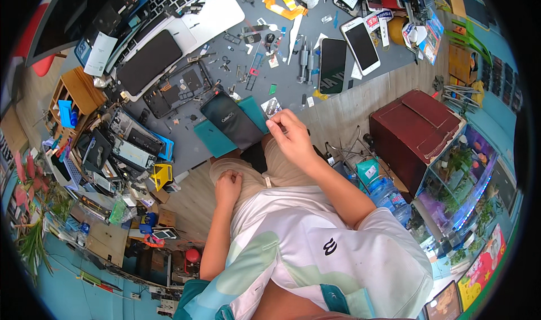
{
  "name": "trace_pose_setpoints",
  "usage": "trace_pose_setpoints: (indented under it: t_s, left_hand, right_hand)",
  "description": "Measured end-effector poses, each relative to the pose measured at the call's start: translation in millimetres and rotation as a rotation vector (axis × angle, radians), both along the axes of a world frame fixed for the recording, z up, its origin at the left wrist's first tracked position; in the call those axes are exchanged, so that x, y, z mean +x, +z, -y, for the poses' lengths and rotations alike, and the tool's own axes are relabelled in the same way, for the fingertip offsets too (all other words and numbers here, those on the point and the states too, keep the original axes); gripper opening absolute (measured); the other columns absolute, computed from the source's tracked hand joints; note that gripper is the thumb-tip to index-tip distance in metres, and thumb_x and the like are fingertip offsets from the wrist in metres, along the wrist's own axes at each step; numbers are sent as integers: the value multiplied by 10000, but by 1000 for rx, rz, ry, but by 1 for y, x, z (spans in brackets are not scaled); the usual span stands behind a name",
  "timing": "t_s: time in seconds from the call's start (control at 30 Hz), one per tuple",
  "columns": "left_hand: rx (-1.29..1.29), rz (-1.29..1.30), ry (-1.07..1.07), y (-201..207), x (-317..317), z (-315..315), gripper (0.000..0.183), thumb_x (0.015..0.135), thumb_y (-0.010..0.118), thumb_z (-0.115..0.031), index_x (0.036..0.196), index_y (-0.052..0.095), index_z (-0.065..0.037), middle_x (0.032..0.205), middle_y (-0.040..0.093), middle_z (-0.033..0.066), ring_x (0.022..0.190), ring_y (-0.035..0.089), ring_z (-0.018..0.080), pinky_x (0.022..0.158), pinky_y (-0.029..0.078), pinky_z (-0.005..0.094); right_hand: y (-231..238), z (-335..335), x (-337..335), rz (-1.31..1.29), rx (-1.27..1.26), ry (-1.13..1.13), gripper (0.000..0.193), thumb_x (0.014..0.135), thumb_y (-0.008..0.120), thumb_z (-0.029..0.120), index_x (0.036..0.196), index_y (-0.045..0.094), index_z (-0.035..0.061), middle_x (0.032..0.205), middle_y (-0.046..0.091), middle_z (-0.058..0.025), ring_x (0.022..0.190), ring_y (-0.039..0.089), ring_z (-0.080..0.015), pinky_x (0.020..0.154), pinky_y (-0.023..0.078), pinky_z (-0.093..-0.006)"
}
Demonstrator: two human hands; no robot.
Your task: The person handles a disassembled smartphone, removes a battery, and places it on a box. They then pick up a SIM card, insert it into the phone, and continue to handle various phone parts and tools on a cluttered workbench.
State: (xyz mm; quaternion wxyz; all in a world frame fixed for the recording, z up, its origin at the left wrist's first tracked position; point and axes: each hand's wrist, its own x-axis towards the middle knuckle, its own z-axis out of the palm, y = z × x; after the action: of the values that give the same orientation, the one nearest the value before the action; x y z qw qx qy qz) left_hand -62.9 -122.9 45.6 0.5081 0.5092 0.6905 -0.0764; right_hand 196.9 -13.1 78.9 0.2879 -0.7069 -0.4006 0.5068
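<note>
**Beside the lit phone: a close edge and many loose parts**

Left of the lit phone [234,120] lie a black slab [149,63] and, nearer, an opened dark frame [177,89]; a sweeping forearm could scatter the tiny pieces around it.

The phone itself lies slantwise across a teal pad [213,140] at the workbench [186,145] edge, its lower end toward the lap. A nudge to the pad could send it off; I cannot tell whether that end overhangs.

Below the phone, the left hand [228,187] rests on the thigh, fingers bent; with its palm hidden, I cannot tell whether it is closed. So low, it might be slow to catch a fall.

Just right of the phone, the right hand [290,137] has thumb and forefinger near each other; whether they pinch something is too small to tell. A slip could knock the phone's side.

Up and right of the phone, round drivers [307,63] might roll if bumped; past them, a dark phone [333,66] and a white phone [362,47] risk an elbow's knock.
</note>
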Motion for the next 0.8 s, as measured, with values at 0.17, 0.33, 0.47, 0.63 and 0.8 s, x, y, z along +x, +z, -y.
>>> trace_pose_setpoints:
  t_s: [0.17,0.33,0.47,0.63,0.8]
  left_hand:
    - [-46,-49,-2,-12,-2,-1,296,918,713,-313,920,730,-18,854,719,190,797,692,374,741,538,468]
    - [-44,-29,52,-25,1,-5,294,926,708,-313,949,743,-22,870,738,206,840,712,380,768,546,466]
    - [-86,6,113,-32,-2,4,286,936,698,-301,959,747,-21,885,746,202,850,724,367,780,549,453]
    - [28,96,220,-48,-21,31,242,948,691,-254,952,750,-19,819,745,163,773,719,312,753,547,408]
    - [-23,52,259,-34,-22,13,223,953,686,-235,956,752,-22,796,738,129,736,697,249,733,539,377]
  right_hand:
    - [-12,0,3,40,55,27,139,1007,658,122,970,637,-10,937,599,-96,803,608,-235,726,494,-324]
    - [-15,-4,3,77,109,40,152,1009,651,138,958,630,-4,922,578,-117,816,594,-291,753,482,-359]
    - [-15,-6,6,43,92,46,158,1003,654,142,959,626,-7,928,578,-139,833,600,-340,763,491,-391]
    - [-14,-6,6,62,83,55,162,1012,642,144,957,627,-8,926,578,-129,836,598,-313,767,486,-376]
    - [-13,-6,4,62,82,38,156,1020,632,139,953,630,-2,914,572,-107,817,587,-262,758,476,-340]
